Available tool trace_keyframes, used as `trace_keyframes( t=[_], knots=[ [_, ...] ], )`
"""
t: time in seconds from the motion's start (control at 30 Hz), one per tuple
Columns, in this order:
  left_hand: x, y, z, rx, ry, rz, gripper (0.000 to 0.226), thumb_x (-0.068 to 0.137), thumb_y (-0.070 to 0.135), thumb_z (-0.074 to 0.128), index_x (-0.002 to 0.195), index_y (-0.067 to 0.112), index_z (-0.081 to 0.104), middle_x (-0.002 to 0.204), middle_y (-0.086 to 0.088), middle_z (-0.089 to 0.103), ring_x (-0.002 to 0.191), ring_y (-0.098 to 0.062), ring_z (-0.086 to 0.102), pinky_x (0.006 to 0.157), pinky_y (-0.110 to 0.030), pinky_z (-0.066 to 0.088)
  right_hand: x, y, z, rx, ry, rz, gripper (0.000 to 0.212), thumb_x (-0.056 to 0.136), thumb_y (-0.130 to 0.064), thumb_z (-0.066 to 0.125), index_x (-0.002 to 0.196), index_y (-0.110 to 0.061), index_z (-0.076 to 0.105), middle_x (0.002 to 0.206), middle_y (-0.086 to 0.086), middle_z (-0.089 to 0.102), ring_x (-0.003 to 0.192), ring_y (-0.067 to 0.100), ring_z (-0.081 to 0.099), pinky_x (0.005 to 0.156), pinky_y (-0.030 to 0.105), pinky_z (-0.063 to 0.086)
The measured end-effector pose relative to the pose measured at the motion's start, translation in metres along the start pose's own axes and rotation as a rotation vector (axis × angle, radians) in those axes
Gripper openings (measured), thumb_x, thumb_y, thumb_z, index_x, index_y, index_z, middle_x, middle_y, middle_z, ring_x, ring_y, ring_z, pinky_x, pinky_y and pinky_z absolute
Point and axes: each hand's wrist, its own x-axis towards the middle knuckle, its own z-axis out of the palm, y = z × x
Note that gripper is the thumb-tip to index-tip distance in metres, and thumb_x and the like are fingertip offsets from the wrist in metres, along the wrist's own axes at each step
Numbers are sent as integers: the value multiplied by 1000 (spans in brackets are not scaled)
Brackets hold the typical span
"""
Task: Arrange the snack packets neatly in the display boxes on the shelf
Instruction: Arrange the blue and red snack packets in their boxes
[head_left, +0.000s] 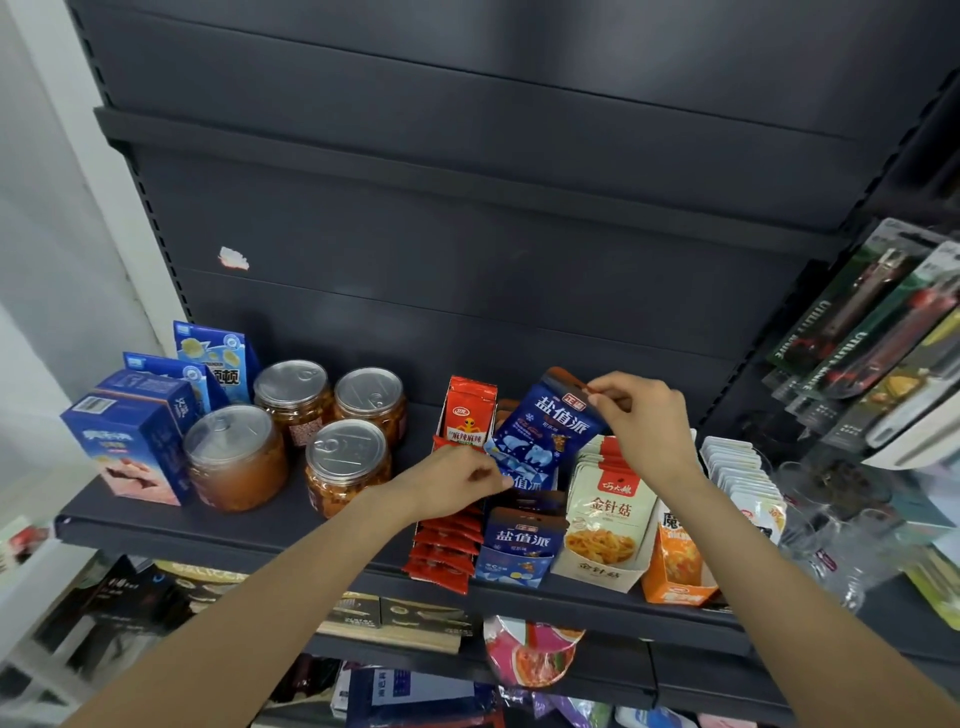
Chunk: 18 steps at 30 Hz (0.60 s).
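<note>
A blue snack packet (545, 426) stands tilted above the blue display box (519, 556) on the dark shelf (311, 525). My right hand (644, 421) pinches its top right corner. My left hand (462, 480) grips its lower left edge, just over the packets standing in the box. To the left is a red display box (467, 410) with red packets (447, 551) spilling toward the shelf's front edge. To the right stand a cream box of mushroom snack packets (608, 519) and an orange box (675, 566).
Clear jars with metal lids (343, 467) and blue cartons (135, 441) fill the shelf's left part. White packets (743, 473) and glassware (831, 551) sit at the right. Carded knives (883, 332) hang on the right side. Lower shelves hold more goods.
</note>
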Motion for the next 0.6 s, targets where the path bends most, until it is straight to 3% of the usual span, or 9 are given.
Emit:
trace_keyframes(
  t=[0.17, 0.33, 0.43, 0.6],
  knots=[
    [4, -2, -3, -93, -1, -31, 21, 97, 36, 47, 99, 20, 61, 115, 1, 61, 107, -9, 56, 91, -30, 50, 2, -3, -9, 55, 37, 30, 13, 91, -14, 58, 100, -11, 68, 84, -7, 62, 82, 2, 57, 54, 4, 39],
    [6, -1, 0, -50, -158, -58, 33, 94, 40, 51, 99, 12, 67, 106, 0, 65, 98, -11, 60, 86, -33, 50, 3, -2, -13, 48, 51, 24, 13, 91, -14, 58, 100, -11, 68, 86, -6, 63, 81, 2, 56, 53, 3, 39],
    [4, 1, 2, 17, -217, -24, 25, 91, 37, 58, 98, 16, 69, 108, 2, 63, 98, -9, 58, 87, -33, 50, 2, 0, -13, 59, 47, 28, 14, 91, -14, 58, 101, -11, 67, 91, -2, 67, 83, 4, 57, 58, 8, 40],
    [3, 0, 3, 42, -185, 20, 20, 88, 31, 63, 100, 15, 70, 105, 4, 68, 97, -5, 59, 87, -30, 51, -3, 1, -10, 62, 30, 44, 15, 91, -15, 58, 102, -10, 67, 93, 0, 67, 84, 4, 57, 57, 7, 39]
  ],
)
